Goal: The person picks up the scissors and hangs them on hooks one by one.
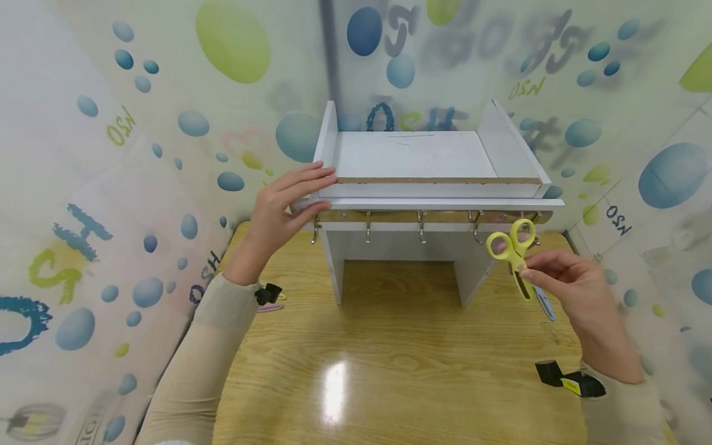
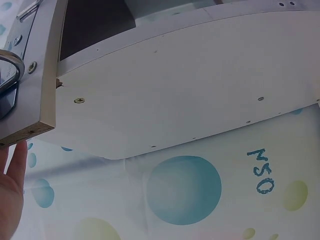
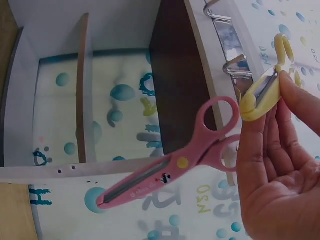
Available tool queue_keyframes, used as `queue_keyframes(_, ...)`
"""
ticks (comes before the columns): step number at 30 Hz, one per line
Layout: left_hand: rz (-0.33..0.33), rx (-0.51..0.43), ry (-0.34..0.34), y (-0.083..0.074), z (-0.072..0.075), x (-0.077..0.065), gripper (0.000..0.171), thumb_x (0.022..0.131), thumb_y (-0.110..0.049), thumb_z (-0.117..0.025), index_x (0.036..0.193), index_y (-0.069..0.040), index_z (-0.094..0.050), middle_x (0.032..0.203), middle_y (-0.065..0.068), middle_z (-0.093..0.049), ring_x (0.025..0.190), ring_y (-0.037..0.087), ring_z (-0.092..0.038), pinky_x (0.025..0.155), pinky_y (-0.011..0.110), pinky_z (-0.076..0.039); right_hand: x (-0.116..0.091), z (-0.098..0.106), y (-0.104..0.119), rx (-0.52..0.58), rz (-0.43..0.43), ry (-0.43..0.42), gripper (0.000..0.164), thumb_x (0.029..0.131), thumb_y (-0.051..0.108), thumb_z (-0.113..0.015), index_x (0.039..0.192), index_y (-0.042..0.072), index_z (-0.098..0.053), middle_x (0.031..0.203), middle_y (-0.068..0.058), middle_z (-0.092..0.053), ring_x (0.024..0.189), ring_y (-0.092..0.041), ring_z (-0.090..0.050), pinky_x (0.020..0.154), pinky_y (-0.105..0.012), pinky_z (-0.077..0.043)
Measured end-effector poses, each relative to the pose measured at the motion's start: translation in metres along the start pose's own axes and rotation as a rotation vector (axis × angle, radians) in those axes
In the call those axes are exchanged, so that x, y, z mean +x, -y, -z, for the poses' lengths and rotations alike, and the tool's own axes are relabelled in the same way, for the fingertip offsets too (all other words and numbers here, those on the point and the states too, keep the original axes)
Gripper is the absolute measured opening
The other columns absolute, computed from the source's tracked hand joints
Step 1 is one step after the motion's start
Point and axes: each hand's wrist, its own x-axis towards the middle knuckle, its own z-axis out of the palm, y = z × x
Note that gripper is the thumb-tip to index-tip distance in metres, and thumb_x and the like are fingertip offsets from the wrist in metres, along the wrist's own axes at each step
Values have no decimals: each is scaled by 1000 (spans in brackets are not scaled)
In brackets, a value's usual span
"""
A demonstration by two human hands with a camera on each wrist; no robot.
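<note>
Between the thumb and fingers of my right hand (image 1: 573, 284) are small yellow scissors (image 1: 517, 259), pinched near the blades with the handle loops upward, near the right end of the hook rail (image 1: 389, 216). Pink scissors (image 3: 175, 165) hang from the rail, tip downward; in the head view the yellow pair partly covers them. My left hand (image 1: 283, 201) rests at the left end of the white shelf unit (image 1: 411, 154), fingers extended over its front corner and thumb against the rail. In the left wrist view, only some of its fingers (image 2: 12, 190) show below the board's end.
The unit stands on a wooden table (image 1: 389, 364) against patterned walls. Several metal hooks (image 1: 368, 227) line the rail. Behind the right hand, a blue item (image 1: 544, 303) shows low beside the unit; a pink item (image 1: 271, 307) lies at the left.
</note>
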Motion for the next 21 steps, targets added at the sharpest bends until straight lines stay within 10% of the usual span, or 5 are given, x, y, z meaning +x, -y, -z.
queue_keyframes(21,12,28,32,1,1,-1,47,78,1,-82,123,-5,-71,127,14,-69,132,28,-58,114,32,-45,8,-21,-26,-87,-72,65,29,87,-15,-65,90,12,-75,83,11,-75,71,0,-69,61,-12,-54)
